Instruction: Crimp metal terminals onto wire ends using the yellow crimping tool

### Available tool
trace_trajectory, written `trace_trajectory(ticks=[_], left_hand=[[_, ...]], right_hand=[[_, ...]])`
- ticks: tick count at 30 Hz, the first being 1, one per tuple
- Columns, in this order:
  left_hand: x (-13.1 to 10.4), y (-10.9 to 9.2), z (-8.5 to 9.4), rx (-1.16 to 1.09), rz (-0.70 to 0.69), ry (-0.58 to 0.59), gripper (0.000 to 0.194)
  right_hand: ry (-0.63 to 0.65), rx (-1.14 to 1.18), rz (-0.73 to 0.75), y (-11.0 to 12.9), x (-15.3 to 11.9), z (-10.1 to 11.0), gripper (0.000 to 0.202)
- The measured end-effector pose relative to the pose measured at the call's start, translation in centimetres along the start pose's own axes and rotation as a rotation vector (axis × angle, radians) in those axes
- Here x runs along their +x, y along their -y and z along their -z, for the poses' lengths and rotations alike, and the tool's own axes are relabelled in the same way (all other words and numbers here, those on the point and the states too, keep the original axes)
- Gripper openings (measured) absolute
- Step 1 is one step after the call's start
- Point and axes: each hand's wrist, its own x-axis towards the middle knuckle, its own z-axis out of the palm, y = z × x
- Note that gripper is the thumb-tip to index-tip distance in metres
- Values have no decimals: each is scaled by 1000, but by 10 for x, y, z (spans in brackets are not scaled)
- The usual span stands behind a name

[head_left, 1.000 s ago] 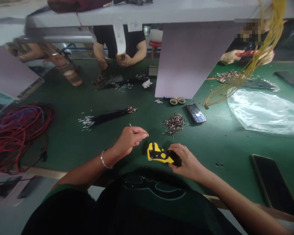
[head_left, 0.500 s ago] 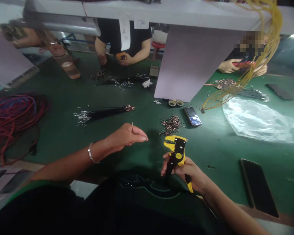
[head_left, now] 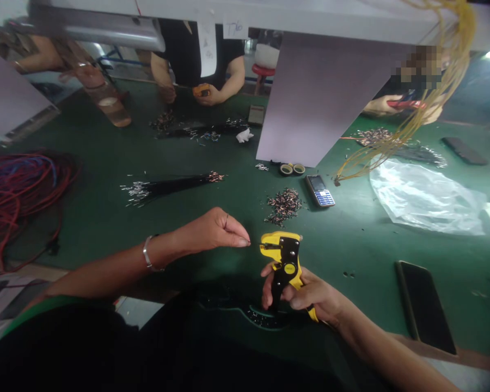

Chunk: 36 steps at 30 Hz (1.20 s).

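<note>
left hand (head_left: 224, 231) is pinching a skinny dark wire (head_left: 249, 243), fingertips closed, just beside the nose of that yellow-black wire stripper (head_left: 289, 268). right hand (head_left: 316, 295) is gripping the stripper's handles, near a pile of copper-ended bits (head_left: 283, 207).

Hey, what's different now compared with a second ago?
The right hand has turned the yellow-and-black tool so its mouth, which faced away from the person, points left, close to the fingertips of the left hand. Nothing visibly let go; the left hand still pinches, though its thin wire hardly shows. The wire bundle, clippings pile and keypad phone stayed put.
</note>
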Motion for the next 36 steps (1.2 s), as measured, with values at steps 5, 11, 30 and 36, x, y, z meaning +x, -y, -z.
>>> trace_trajectory(ticks=[5, 11, 30, 36], left_hand=[[1, 0, -3, 15, 5, 29, 13], [1, 2, -6, 17, 1, 61, 17], [2, 3, -8, -34, 7, 64, 18], [1, 4, -7, -46, 20, 59, 18]], right_hand=[[5, -41, -21, -2, -1, 1, 60], [28, -61, 16, -2, -2, 1, 56], [27, -96, 7, 1, 5, -4, 41], [1, -123, 28, 0, 7, -5, 34]])
